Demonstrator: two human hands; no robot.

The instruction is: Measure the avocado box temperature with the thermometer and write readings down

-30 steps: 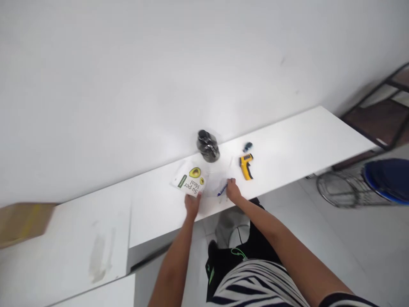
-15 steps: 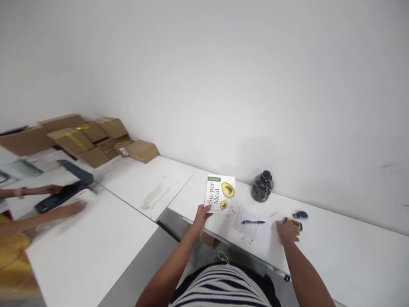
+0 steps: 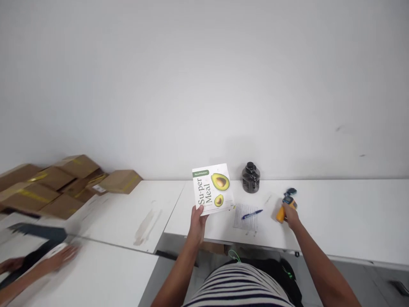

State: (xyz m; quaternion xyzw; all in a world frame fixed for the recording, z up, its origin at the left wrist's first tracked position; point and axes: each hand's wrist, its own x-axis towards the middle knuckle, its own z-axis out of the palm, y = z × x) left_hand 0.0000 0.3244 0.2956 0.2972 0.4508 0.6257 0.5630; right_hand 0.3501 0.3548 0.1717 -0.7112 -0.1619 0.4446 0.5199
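My left hand (image 3: 197, 221) grips the lower left edge of a white box (image 3: 211, 200) and holds it up over the table. The box reads "Su-per Meal" and carries avocado pictures; its front faces me, slightly tilted. On the right, my right hand (image 3: 291, 215) is closed around a yellow-and-black handheld device (image 3: 281, 213), low over the tabletop. Just beyond the device lies a small dark object (image 3: 290, 192), too unclear to name. Between my hands, a blue pen (image 3: 252, 214) rests on a printed sheet of paper (image 3: 242, 222).
A black lidded jar (image 3: 251, 178) stands near the wall behind the paper. Brown cardboard boxes (image 3: 121, 181) are piled at the left. Another person's hand (image 3: 62, 256) is over the left table (image 3: 115, 273), beside a dark device. A gap separates the tables in front.
My right hand has grasped the yellow device and turned it upright, its yellow end toward me. The box is nearer and tilted a little. My view has swung to the right.
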